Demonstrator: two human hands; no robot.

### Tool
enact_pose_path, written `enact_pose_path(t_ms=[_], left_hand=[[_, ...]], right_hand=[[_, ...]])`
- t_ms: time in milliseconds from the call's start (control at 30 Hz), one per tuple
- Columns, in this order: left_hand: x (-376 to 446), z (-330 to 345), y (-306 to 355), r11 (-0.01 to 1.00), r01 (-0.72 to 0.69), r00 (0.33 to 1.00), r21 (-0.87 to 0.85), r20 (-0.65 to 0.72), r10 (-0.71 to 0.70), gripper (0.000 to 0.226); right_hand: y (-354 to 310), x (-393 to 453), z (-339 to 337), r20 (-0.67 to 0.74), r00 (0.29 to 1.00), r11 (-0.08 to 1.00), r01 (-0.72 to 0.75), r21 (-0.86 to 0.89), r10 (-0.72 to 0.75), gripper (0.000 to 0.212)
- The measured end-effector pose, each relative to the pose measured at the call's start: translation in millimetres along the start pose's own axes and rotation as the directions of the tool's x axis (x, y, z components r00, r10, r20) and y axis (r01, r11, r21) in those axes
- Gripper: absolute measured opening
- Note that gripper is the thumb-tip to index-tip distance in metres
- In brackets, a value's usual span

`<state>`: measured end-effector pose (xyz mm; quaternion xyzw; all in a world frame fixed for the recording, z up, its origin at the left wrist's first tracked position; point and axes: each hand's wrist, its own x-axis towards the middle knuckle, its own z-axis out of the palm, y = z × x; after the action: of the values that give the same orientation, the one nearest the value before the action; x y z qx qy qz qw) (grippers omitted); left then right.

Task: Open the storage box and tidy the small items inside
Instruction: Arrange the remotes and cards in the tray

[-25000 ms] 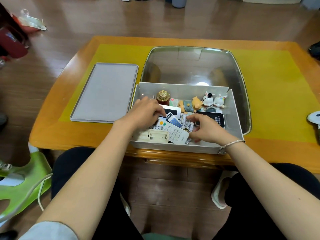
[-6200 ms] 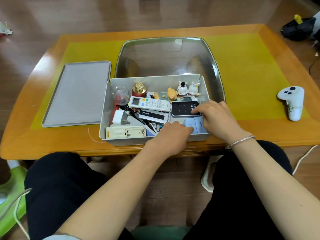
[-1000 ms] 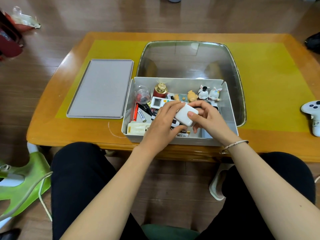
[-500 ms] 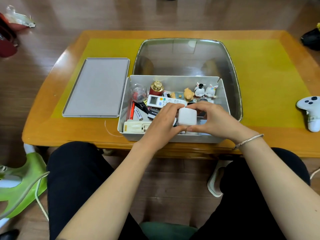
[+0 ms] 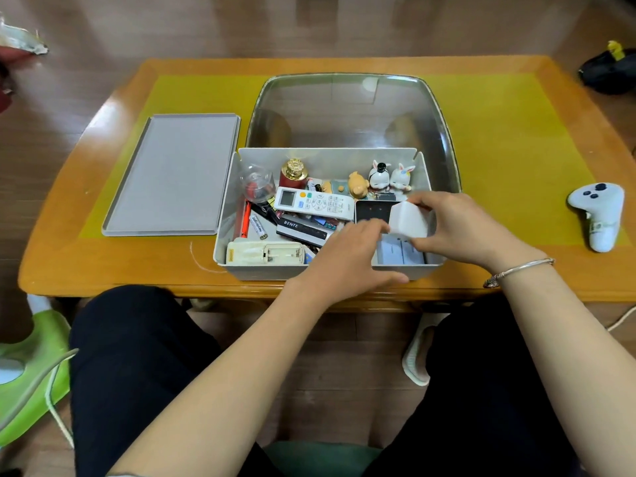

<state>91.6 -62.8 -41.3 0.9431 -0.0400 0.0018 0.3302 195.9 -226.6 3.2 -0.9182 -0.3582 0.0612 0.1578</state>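
An open grey storage box (image 5: 323,270) sits at the near edge of a wooden table (image 5: 516,280), its flat lid (image 5: 172,173) lying just to its left. Inside, a white remote control (image 5: 315,203) lies across the middle, small figurines (image 5: 390,177) stand along the far wall, and a cream battery holder (image 5: 265,253) lies in the near left corner. The right hand (image 5: 461,228) pinches a white block (image 5: 409,220) between thumb and fingers above the box's right side. The left hand (image 5: 347,259), fingers lightly curled, touches the block's left edge with its fingertips. A white game controller (image 5: 599,215) rests far right on the table
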Motion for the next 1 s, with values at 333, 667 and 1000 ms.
enact_pose_path(t_ms=[333, 667, 1000], left_hand=[[2, 10, -1, 0.885, -0.092, 0.99, 0.457, 0.138, 0.032, 0.039], [-3, 10, -1, 0.903, -0.101, 0.993, 0.417, 0.096, 0.066, 0.037], [-3, 12, -3, 0.892, -0.128, 0.99, 0.433, 0.111, 0.088, 0.04]], right_hand=[[-9, 3, -4, 0.299, 0.949, 0.97, -0.025, -0.242, 0.099, 0.055], [-15, 5, -4, 0.361, 0.919, 0.982, -0.11, -0.155, 0.16, 0.044], [-18, 5, 0, 0.31, 0.932, 0.947, -0.09, -0.309, 0.189, 0.042]])
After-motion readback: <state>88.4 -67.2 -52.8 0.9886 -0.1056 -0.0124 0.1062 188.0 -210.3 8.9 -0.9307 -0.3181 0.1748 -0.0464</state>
